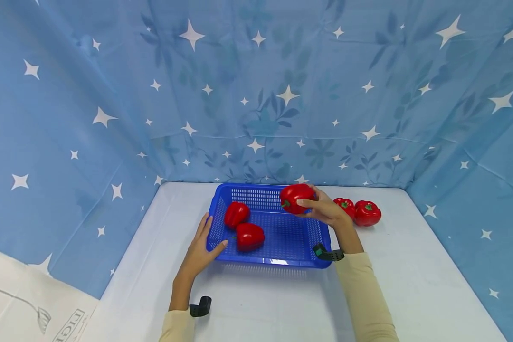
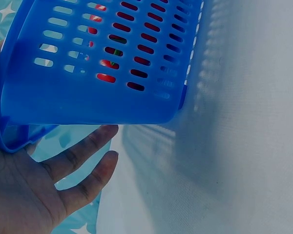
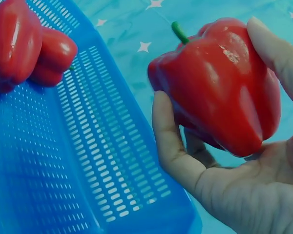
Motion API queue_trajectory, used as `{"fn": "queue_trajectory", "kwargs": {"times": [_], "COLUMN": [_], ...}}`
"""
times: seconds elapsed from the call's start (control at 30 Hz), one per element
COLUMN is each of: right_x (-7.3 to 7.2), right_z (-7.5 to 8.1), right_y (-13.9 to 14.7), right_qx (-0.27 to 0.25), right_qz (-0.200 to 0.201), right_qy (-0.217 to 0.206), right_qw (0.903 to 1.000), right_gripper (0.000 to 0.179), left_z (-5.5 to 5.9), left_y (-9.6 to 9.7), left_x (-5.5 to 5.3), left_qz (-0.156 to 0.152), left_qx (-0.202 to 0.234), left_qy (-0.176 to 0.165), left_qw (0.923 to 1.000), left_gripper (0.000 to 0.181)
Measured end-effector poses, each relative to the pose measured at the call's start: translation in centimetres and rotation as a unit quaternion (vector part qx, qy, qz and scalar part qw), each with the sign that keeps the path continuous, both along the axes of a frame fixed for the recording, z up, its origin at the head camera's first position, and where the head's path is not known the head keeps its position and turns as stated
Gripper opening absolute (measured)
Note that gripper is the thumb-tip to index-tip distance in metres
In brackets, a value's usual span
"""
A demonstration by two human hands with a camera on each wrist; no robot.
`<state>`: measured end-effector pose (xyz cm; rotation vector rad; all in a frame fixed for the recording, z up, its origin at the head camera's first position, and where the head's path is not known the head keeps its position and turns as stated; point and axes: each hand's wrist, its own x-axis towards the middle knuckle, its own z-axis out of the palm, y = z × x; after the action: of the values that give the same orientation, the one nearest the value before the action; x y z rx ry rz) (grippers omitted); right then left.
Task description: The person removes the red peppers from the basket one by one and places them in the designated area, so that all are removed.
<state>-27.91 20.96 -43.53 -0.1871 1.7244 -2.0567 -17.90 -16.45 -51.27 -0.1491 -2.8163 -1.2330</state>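
Note:
My right hand (image 1: 325, 207) holds a red bell pepper (image 1: 297, 198) above the right rear part of the blue plastic basket (image 1: 275, 261). In the right wrist view, thumb and fingers curl round this pepper (image 3: 215, 83), its green stem pointing up and away from the palm. Two more red bell peppers, a rear one (image 1: 237, 214) and a front one (image 1: 250, 236), lie in the left half of the basket. At the basket's left front corner rests my left hand (image 1: 198, 255), fingers spread and fairly straight. The left wrist view shows two fingers (image 2: 90, 183) reaching below the rim.
Two other red bell peppers, one nearer (image 1: 367, 213) and one partly behind my right wrist (image 1: 345, 207), sit on the white table (image 1: 414, 266) right of the basket. A blue curtain (image 1: 256, 95) with white stars stands behind and at both sides.

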Motion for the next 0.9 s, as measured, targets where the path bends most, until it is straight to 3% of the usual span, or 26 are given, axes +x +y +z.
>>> {"fn": "queue_trajectory", "kwargs": {"times": [0.2, 0.33, 0.63, 0.9], "right_x": [0.6, 1.1, 1.8, 2.6], "right_z": [-0.2, -0.3, -0.6, -1.2], "right_y": [0.7, 1.2, 2.3, 3.4], "right_qx": [0.038, 0.036, -0.010, -0.107], "right_qz": [-0.009, -0.014, -0.032, -0.027], "right_qy": [0.033, 0.047, 0.083, 0.122], "right_qw": [0.9987, 0.9982, 0.9960, 0.9863], "right_gripper": [0.073, 0.072, 0.056, 0.039], "left_z": [0.0, 0.0, 0.1, 0.2], "left_y": [-0.1, 0.0, -0.1, -0.1], "left_x": [0.2, 0.2, 0.0, 0.1], "left_qz": [0.000, 0.001, 0.002, -0.001], "left_qx": [0.006, 0.004, 0.002, 0.007], "left_qy": [0.007, 0.004, 0.001, -0.004], "left_qw": [1.0000, 1.0000, 1.0000, 1.0000], "left_gripper": [0.094, 0.095, 0.095, 0.095]}}
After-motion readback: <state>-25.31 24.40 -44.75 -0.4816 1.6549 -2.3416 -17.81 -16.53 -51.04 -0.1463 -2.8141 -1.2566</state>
